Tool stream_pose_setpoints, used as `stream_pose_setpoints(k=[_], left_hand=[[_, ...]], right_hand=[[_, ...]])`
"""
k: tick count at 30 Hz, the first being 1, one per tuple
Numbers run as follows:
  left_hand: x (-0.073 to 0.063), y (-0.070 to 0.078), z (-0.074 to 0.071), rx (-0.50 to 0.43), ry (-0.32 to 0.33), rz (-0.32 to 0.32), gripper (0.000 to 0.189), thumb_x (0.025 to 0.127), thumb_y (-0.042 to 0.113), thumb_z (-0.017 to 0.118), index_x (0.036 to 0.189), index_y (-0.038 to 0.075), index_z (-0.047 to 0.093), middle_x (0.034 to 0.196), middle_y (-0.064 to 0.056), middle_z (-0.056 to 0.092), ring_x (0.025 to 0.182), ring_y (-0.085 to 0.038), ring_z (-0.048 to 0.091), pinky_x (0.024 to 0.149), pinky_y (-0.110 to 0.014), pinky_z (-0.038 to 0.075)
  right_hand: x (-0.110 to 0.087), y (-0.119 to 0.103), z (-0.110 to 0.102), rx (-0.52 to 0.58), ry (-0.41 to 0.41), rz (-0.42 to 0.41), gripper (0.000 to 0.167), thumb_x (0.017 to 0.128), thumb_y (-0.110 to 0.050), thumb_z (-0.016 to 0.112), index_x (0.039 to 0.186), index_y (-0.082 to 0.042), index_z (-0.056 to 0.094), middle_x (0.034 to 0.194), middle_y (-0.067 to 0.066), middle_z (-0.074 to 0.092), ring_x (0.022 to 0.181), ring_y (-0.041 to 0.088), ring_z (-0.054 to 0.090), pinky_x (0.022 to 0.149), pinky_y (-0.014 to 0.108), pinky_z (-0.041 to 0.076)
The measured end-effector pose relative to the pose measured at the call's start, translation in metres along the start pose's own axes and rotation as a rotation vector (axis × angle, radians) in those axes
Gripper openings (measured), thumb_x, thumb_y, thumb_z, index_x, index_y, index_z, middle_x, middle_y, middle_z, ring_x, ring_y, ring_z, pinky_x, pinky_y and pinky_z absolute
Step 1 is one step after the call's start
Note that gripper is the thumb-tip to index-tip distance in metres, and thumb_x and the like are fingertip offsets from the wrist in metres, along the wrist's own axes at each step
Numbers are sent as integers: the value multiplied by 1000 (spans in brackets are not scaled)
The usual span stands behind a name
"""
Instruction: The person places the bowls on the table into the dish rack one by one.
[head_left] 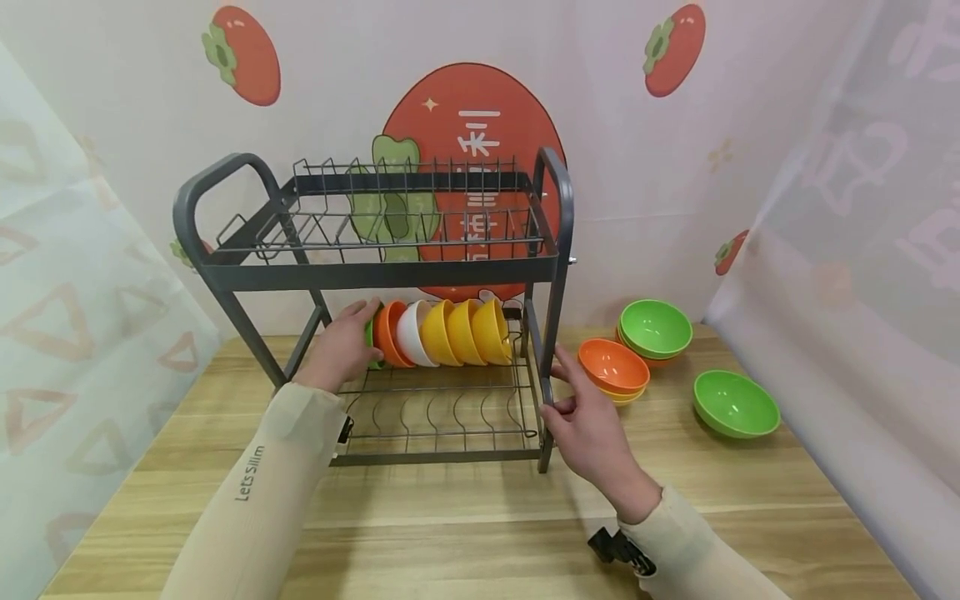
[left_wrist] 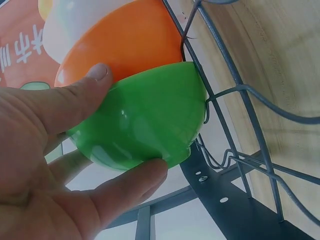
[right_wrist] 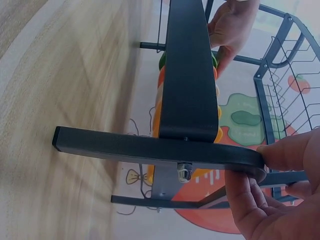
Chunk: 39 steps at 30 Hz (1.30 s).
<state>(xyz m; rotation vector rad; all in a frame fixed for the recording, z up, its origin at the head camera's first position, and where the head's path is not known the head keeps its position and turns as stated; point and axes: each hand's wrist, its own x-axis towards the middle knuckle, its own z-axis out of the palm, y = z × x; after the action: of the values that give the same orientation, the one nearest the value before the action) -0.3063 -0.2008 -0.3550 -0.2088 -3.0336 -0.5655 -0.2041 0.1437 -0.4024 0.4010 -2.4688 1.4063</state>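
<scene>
A wood-grained surface point(head_left: 465, 517) carries everything here. On it stands a two-tier dish rack point(head_left: 382, 275) of dark grey metal, with wire shelves and curved handles. In its lower tier, towards the back, there stand on edge, in one row from right to left, three glossy yellow bowls point(head_left: 463, 333), a plain white bowl point(head_left: 414, 335) and a bright orange bowl point(head_left: 392, 335). Beside the rack, on the right, are two low piles of bowls point(head_left: 613, 365) and a lone light-green bowl point(head_left: 737, 404).

Of the two hands, the right hand point(head_left: 588, 425) holds the rack's right front post point(head_left: 553, 317) between thumb and fingers. The left hand point(head_left: 341, 346) is half open, its thumb and fingers around a shiny round green bowl point(left_wrist: 142, 112) at the row's left end, against the orange one.

I judge that the step in hand is seating this green bowl; the next move calls for releasing it gently, once it stands steady in the wires.
</scene>
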Motion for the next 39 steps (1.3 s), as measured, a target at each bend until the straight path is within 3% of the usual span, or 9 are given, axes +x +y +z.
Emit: stream_pose_setpoints(k=[10,15,17,22,24,29,34,37,39], left_hand=[[1,-9,-1,-223,-30,-59,88,88,7,73,159,3,20,158,-24,26,136,-45,34,110,-59,28],[1,-10,-7,-380,-108,-102,88,91,3,67,161,9,13,161,-20,20,136,-40,34,107,-55,34],[1,-11,-10,-483,-163,-129,88,92,4,63,162,13,9,163,-17,14,114,-35,52,95,-50,44],[1,-8,-19,-582,-255,-182,87,102,41,53,160,20,-8,165,-13,-9,140,-39,29,110,-60,26],[-3,0,-23,-525,-243,-197,93,98,63,44,158,22,-14,163,-12,-18,147,-39,-13,112,-66,4],[-25,33,-30,-342,-104,-206,100,91,78,30,159,16,-11,160,-18,-26,142,-52,-16,108,-72,3],[-51,81,-21,-233,71,-69,88,99,66,37,161,11,9,162,-23,-13,145,-48,-10,109,-69,14],[-67,111,-4,-303,63,58,84,97,67,42,162,24,12,165,-12,-5,147,-41,5,107,-68,23],[-74,127,9,-402,3,134,82,94,71,45,161,36,11,166,-4,0,148,-36,11,107,-68,23]], right_hand=[[-1,-1,0,-6,2,-1,83,85,6,72,156,-15,35,135,15,58,73,12,62,59,28,54],[-1,0,0,-12,5,0,83,85,6,73,156,-16,35,135,14,58,73,12,63,59,28,54],[-1,0,0,-14,6,-8,82,85,6,72,156,-15,35,135,14,58,73,12,62,59,28,53],[-1,-1,-1,-17,4,-7,83,85,6,72,156,-15,34,136,14,58,73,11,62,59,28,53],[-1,-1,-1,-17,4,-4,84,85,6,73,156,-15,34,136,14,58,72,12,62,59,28,54],[-1,-2,-2,-32,4,-15,83,85,5,73,156,-15,34,135,16,59,72,12,61,59,28,53],[-2,0,-1,-45,14,-11,84,85,5,73,157,-15,34,135,15,59,70,12,61,57,27,53],[-3,0,-1,-38,17,-7,84,85,5,73,157,-15,35,135,14,59,69,12,61,56,27,53],[-3,-1,-1,-29,19,-14,83,85,6,74,156,-15,36,134,15,60,69,12,62,56,27,53]])
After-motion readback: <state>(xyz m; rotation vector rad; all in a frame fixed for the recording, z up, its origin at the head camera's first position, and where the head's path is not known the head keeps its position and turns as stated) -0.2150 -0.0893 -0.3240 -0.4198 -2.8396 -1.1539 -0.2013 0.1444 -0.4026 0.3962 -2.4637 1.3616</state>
